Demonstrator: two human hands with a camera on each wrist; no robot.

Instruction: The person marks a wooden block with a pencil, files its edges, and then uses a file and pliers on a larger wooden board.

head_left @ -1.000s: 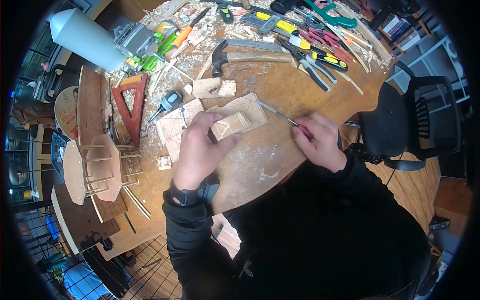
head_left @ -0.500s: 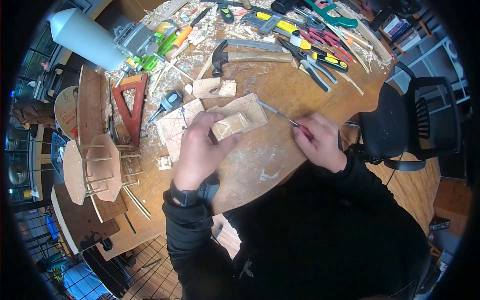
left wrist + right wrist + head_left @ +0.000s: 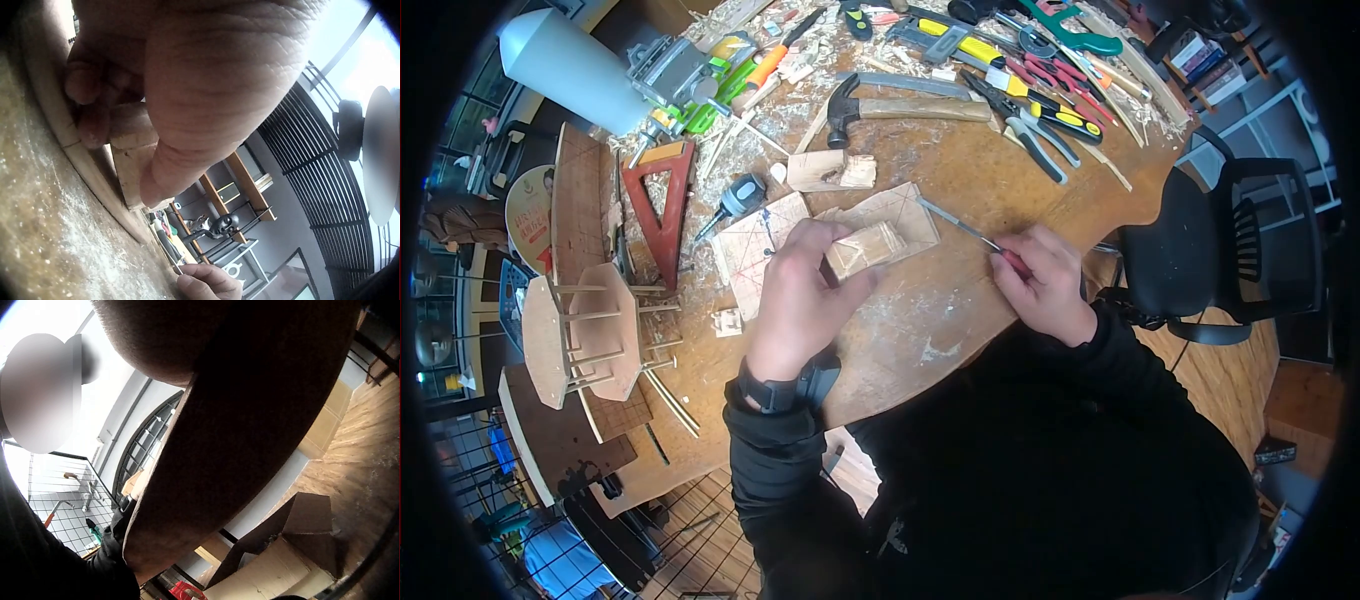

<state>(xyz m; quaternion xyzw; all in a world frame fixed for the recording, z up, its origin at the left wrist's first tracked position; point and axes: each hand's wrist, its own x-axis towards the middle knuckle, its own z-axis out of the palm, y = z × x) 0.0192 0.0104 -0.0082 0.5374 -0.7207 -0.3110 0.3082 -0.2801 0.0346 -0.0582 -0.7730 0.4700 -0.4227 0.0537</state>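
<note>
The wooden block [image 3: 866, 250] is located over a marked board [image 3: 915, 222]. The left hand [image 3: 795, 295] is clamped on the block, thumb on the near side, fingers on the far side. Expected handling: light, stiff and dry, with little tendency to slip; the rough-cut right end may splinter. Recommended hold: the smooth long sides, clear of that end. The right hand [image 3: 1042, 275] is closed around the red handle of a thin-bladed tool [image 3: 956, 221] — its tip lies at the board's right edge, contact uncertain.

The counter [image 3: 925, 325] is wooden, worn and dusted with pale residue. A hammer [image 3: 910, 108] and pliers [image 3: 1040, 145] lie beyond the block; shavings [image 3: 795, 75] cover the far side. A black chair [image 3: 1175, 245] stands at right, on a wood-patterned floor [image 3: 1225, 375].
</note>
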